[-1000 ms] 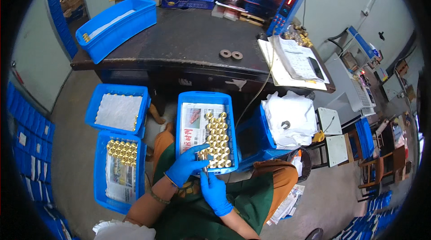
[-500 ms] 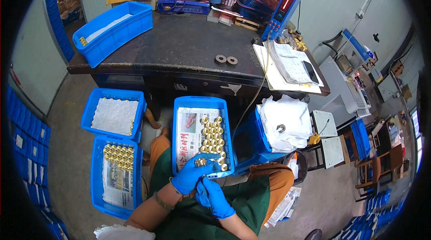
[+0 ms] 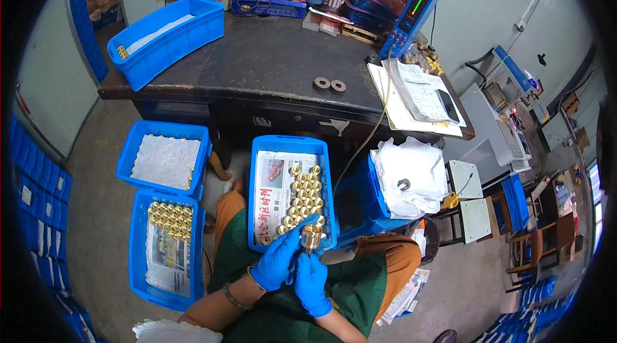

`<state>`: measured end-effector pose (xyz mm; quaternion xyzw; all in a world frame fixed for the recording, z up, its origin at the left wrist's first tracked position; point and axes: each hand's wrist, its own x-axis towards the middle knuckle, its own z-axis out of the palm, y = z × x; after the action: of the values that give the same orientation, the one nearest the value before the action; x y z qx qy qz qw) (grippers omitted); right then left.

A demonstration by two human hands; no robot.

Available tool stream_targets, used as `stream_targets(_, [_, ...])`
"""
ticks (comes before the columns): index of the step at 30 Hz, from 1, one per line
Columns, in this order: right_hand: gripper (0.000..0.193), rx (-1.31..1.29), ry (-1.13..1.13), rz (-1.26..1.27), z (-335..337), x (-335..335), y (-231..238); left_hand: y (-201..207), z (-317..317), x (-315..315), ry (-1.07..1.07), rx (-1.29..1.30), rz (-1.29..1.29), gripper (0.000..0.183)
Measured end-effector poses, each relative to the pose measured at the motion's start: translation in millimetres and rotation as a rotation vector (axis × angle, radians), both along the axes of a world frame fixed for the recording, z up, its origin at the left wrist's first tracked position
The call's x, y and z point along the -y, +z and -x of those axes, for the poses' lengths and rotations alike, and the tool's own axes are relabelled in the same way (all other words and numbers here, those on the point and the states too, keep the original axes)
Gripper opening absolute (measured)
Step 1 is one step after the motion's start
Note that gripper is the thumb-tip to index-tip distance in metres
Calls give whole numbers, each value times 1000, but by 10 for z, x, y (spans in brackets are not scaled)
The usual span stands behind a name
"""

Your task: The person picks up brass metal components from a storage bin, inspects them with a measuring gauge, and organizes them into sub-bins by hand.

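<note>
Above the near end of the middle blue bin (image 3: 257, 198), my two blue-gloved hands meet. My left hand (image 3: 277, 264) is closed, its fingers holding a brass ring-shaped fitting (image 3: 311, 234) upright from the side. Just beneath the fitting, my right hand (image 3: 312, 286) pinches a grey metal piece (image 3: 308, 251), which is mostly hidden by the fingers. Newspaper lines the bin, and several brass fittings (image 3: 308, 194) stand in rows along its right side. A few more sit at its near edge, partly behind my left hand.
At the left are two blue bins, one with white paper (image 3: 166, 162), one with brass fittings (image 3: 170, 219). The dark desk (image 3: 270, 54) holds a long blue bin (image 3: 170, 47), two metal rings (image 3: 330, 84) and a column display (image 3: 421, 2) with a trailing cable. White cloths (image 3: 411, 173) lie right.
Both hands have risen slightly and shifted right, bringing the brass fitting upright into view above the grey piece. The column display's light has gone from red to a shorter green bar.
</note>
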<state>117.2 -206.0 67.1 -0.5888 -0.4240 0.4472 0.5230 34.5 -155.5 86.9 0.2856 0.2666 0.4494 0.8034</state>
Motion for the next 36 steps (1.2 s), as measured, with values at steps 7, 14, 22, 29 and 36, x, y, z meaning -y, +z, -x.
stream_targets(7, [26, -4, 37, -146, -6, 22, -125, 102, -5, 115, 95, -149, -216, 48])
stream_targets(14, [26, 204, 170, 16, 147, -6, -186, -293, 258, 178, 196, -180, -116, 49])
stream_targets(22, [29, 220, 491, 252, 108, -15, -382, -689, 1295, -3, 733, -490, -7, 41])
stream_targets(29, [30, 58, 416, 352, 21, -113, -415, -2079, 2883, 273, 1269, -1307, 84, 30])
stream_targets(36, [30, 10, 430, 381, 89, -67, -311, -2805, 3219, 298, 1301, -1180, 504, 36])
